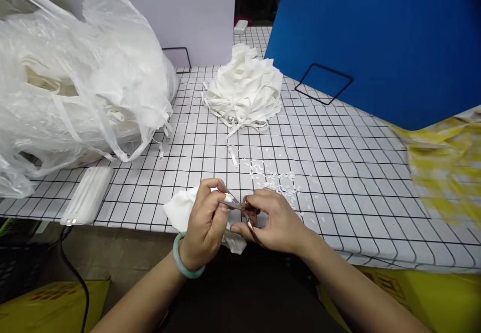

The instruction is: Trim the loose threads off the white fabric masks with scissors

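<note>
My right hand has its fingers in the handles of a pair of scissors, whose parted blades point left. Closed round part of a white cloth is my left hand, its fingertips at the blades. The rest of the cloth hangs below that hand over the table's front edge. Small white snippets lie scattered just beyond my right hand. Farther back sits a pile of white fabric pieces with straps, one strap reaching toward me.
A large clear plastic bag of white items fills the left. Near the front edge lies a white power strip with a black cable. A lilac board and a blue board stand behind. Yellow checked cloth lies at right.
</note>
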`<move>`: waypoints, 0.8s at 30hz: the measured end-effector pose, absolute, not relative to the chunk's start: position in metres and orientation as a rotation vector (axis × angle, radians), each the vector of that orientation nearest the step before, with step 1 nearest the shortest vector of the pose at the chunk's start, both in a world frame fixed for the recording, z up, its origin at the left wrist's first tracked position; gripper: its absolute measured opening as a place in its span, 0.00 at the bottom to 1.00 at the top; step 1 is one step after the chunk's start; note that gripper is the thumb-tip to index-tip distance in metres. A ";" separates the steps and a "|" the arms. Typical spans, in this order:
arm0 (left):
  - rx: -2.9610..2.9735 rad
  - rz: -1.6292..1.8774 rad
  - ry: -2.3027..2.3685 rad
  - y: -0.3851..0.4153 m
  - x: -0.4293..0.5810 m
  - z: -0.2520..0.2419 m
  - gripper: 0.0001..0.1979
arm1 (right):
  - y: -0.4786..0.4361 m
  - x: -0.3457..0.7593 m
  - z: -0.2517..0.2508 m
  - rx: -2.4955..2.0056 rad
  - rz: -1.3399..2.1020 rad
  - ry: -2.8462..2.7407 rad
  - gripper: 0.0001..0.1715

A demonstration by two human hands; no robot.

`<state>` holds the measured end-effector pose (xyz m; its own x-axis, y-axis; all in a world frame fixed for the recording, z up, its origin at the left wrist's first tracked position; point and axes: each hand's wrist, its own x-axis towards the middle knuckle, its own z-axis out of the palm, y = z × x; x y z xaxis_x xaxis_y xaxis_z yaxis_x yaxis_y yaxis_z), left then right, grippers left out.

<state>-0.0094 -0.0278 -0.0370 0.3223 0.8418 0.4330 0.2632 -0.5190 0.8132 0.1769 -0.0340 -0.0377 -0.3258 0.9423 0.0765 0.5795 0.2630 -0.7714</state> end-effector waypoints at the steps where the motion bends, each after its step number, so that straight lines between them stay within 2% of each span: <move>1: 1.970 1.185 0.968 -0.028 -0.009 -0.037 0.10 | -0.034 0.177 -0.038 -1.376 0.886 -2.002 0.30; 12: 2.005 1.186 0.954 -0.029 -0.007 -0.040 0.10 | -0.036 0.178 -0.042 -1.367 0.897 -1.976 0.32; 24: 2.076 1.109 0.904 -0.022 0.010 -0.038 0.11 | -0.046 0.193 -0.050 -1.461 0.752 -1.921 0.33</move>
<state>0.0103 -0.0221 -0.0380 0.4163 0.7909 0.4484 0.2795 -0.5807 0.7646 0.1927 -0.0462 -0.0505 -0.2105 0.9696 0.1247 0.6272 0.2318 -0.7436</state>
